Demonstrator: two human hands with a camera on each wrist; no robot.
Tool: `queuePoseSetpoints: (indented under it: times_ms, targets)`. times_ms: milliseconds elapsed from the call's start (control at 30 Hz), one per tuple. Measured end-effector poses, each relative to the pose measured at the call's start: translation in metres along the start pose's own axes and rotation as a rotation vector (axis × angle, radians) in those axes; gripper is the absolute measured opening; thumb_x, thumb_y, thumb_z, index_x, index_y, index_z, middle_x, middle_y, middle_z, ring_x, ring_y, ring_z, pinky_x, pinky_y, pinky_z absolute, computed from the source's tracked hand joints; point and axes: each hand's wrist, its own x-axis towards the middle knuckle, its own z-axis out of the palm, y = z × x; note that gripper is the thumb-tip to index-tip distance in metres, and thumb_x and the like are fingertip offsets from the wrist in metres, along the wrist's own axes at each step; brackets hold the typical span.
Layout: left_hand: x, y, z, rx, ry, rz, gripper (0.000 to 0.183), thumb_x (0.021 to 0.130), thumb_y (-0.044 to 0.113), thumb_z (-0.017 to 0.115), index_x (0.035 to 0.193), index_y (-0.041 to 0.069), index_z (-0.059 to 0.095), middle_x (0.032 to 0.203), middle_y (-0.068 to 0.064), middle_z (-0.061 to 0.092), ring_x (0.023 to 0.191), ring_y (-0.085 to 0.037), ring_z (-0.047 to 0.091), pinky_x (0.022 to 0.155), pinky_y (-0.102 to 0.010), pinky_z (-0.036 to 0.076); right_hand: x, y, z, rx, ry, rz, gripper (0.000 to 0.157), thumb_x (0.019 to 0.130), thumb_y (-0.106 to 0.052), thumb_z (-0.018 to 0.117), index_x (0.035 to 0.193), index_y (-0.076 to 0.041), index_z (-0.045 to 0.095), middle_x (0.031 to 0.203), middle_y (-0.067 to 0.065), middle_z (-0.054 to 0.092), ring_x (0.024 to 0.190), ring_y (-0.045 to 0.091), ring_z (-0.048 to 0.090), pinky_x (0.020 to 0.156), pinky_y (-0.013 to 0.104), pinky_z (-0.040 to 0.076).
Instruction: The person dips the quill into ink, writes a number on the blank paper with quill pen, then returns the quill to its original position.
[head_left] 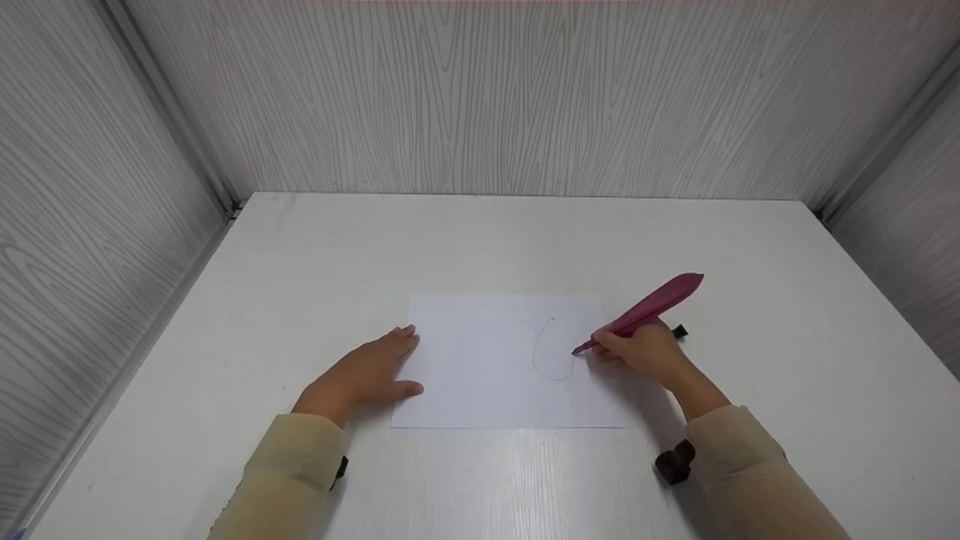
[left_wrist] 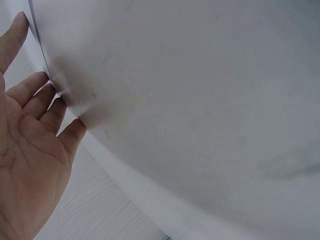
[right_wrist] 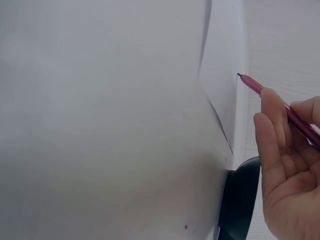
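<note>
A white sheet of paper (head_left: pixel 472 360) lies flat on the table in the head view. My right hand (head_left: pixel 649 356) pinches a dark red pen (head_left: pixel 652 306) with a broad, leaf-shaped upper end. The pen's dark tip meets the right half of the sheet, at the end of a thin curved line (head_left: pixel 553 379) shaped like an open loop. In the right wrist view, thumb and fingers surround the pen's barrel (right_wrist: pixel 252 84). My left hand (head_left: pixel 367 371) rests at the sheet's left edge, fingers extended. The left wrist view shows its fingertips (left_wrist: pixel 75 126) touching the paper's edge.
The white tabletop (head_left: pixel 480 244) reaches back to a grey wood-grain panel (head_left: pixel 480 97), with similar panels at both sides. Black devices (head_left: pixel 675 461) sit at the sleeves' undersides. A small black piece (head_left: pixel 679 331) shows behind my right hand.
</note>
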Motion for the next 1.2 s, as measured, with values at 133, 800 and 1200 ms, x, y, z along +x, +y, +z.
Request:
queuePoseSetpoints:
  times_ms: [133,800,1200]
  targets:
    - [0.0,0.001,0.0,0.002,0.0,-0.01,0.075,0.089,0.03,0.069,0.147,0.001,0.032,0.156,-0.008,0.021,0.143,-0.027,0.017,0.114,-0.043,0.017,0.001,-0.001,0.001,-0.019,0.016,-0.008,0.028,0.091,-0.022,0.066,0.101,0.004,0.07,0.084,0.01,0.072,0.076,0.016,0.069,0.069,0.024,0.055]
    - [-0.001,0.002,0.002,0.019,0.019,-0.038,0.077,0.088,0.034,0.069,0.148,0.006,0.032,0.156,-0.005,0.022,0.143,-0.024,0.017,0.114,-0.042,0.017,0.011,-0.003,0.008,-0.055,0.058,0.001,0.028,0.091,-0.025,0.065,0.101,0.001,0.068,0.084,0.008,0.071,0.074,0.014,0.067,0.064,0.022,0.052]
    - [0.001,0.0,0.001,0.023,0.011,-0.004,0.076,0.088,0.033,0.068,0.147,0.001,0.033,0.155,-0.009,0.023,0.142,-0.026,0.019,0.114,-0.043,0.018,0.015,-0.005,0.012,-0.002,0.034,-0.015,0.027,0.091,-0.023,0.065,0.101,0.003,0.069,0.085,0.009,0.072,0.074,0.015,0.067,0.068,0.026,0.056]
